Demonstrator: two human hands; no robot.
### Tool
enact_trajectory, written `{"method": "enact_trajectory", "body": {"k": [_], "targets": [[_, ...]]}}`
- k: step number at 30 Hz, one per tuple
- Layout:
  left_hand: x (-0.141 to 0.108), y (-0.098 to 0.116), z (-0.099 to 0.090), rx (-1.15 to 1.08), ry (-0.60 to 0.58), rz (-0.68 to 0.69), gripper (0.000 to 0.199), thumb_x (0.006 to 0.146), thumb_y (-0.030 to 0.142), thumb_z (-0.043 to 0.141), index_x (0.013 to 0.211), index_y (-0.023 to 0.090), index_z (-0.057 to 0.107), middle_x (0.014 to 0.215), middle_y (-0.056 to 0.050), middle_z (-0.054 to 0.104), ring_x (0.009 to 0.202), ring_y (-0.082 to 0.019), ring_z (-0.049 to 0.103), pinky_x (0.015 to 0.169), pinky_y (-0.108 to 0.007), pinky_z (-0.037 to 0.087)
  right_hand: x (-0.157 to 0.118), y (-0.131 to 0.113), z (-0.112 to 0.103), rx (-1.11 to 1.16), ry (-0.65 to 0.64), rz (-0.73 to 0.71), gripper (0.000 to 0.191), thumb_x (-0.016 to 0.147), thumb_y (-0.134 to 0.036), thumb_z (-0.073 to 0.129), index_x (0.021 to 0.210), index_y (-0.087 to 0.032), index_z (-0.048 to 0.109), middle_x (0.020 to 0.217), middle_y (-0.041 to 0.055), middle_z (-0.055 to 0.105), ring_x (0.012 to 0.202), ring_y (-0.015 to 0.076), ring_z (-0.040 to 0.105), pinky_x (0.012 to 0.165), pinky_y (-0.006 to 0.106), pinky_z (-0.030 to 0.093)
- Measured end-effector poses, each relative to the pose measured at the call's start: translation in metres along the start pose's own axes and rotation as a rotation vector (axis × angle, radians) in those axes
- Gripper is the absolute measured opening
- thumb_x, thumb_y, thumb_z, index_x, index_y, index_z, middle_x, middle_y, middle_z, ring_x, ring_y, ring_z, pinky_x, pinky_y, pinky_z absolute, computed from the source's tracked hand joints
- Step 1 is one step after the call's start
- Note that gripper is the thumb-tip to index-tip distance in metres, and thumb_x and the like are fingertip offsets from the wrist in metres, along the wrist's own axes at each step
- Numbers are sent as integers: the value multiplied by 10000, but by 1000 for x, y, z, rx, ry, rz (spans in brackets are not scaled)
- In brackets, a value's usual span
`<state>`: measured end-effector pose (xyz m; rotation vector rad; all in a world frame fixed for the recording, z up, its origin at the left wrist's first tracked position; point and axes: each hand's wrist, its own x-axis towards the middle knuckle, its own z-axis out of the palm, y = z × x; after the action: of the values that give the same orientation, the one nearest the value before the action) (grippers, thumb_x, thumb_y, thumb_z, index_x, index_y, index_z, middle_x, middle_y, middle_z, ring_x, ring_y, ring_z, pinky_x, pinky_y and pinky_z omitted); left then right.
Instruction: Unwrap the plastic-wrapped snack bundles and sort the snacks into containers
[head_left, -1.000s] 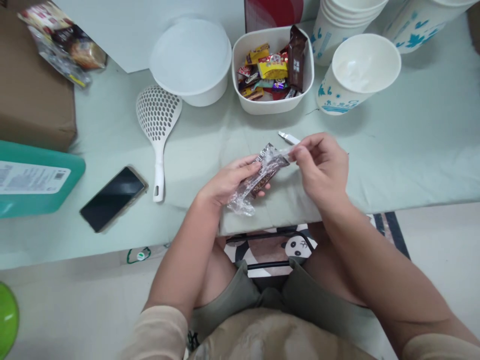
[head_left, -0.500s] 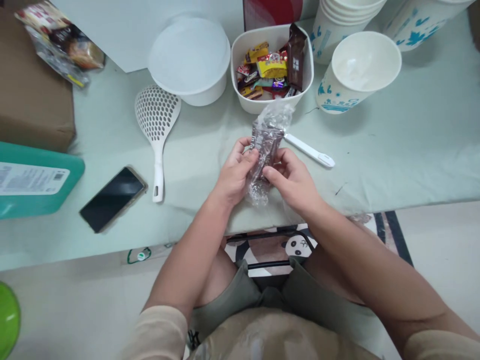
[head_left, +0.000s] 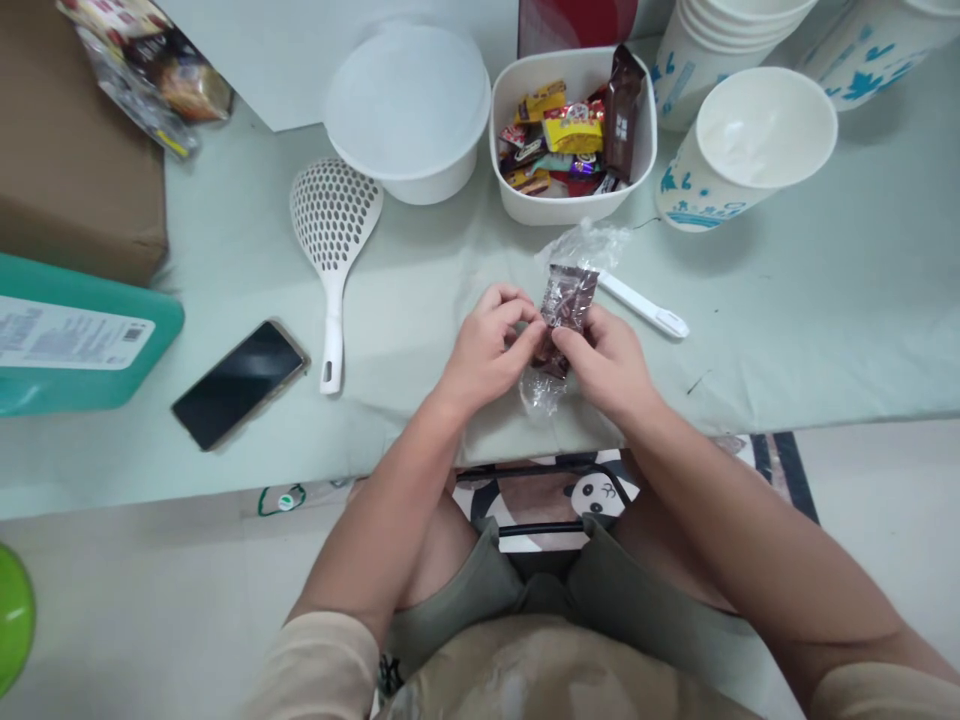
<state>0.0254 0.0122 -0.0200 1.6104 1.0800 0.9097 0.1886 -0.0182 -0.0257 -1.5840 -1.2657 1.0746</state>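
A dark brown snack packet [head_left: 574, 290] lies inside a crinkled clear plastic wrapper [head_left: 589, 243], held just above the table's front edge. My right hand [head_left: 611, 365] grips its right side, thumb across the front. At the left edge, the thumb and fingers of my left hand [head_left: 495, 350] are pinched together on the clear wrapper; the exact contact point is partly hidden. Behind the packet, a slim white tool [head_left: 645, 307] with a hole in its end rests on the cloth. Beyond it is a white tub [head_left: 574, 210] of small wrapped sweets and one brown packet.
A white slotted skimmer [head_left: 335, 230] and a phone [head_left: 240, 385] lie to the left. Farther left are a teal bottle [head_left: 161, 320] and a cardboard box [head_left: 90, 180]. A lidded white bowl [head_left: 409, 100] stands at the back, with paper cups [head_left: 765, 130] at the back right.
My left hand has moved off the packet's face to pinch at its left edge. The right hand still holds the packet, now with more of its brown front showing. The view has shifted slightly.
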Motion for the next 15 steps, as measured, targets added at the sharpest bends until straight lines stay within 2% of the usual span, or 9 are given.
{"method": "enact_trajectory", "body": {"k": [3,6,9,12,14,15], "targets": [[1,-2,1,-61,171,-34,213,951,289,606,754,214,576,843,-33,565,776,-154,553,684,-275,463,2,-1,0,101,11,74,121,744,-331,639,727,-212,626,674,-14,661,644,164,581,618,310,472],[6,-5,0,-335,301,-250,207,956,261,564,754,224,539,752,-2,567,657,-127,546,620,-259,457,5,-2,2,312,3,152,126,716,-340,621,748,-226,579,670,-17,636,632,169,591,584,306,483],[11,-7,-4,-635,364,-465,200,906,272,606,745,226,496,736,9,579,625,-114,562,593,-241,487,7,-3,5,517,-1,192,176,728,-346,611,857,-244,545,737,-10,646,643,178,616,587,322,526],[13,-6,-9,-775,326,-541,282,878,435,663,776,227,502,779,-1,603,656,-123,608,634,-265,548,9,-2,5,552,-5,193,225,750,-313,621,934,-267,499,817,-13,662,682,180,643,623,332,562],[12,-3,-9,-763,250,-505,347,832,529,726,856,226,559,874,-17,645,752,-148,667,679,-288,580,10,-1,5,534,-12,193,249,751,-286,619,964,-278,490,836,-23,663,683,170,639,627,320,562],[11,-2,-8,-737,193,-481,375,786,524,782,902,225,587,923,-21,662,795,-158,681,685,-290,584,10,-1,4,535,-15,192,262,752,-281,616,986,-281,498,849,-26,668,682,165,635,628,314,559]]}}
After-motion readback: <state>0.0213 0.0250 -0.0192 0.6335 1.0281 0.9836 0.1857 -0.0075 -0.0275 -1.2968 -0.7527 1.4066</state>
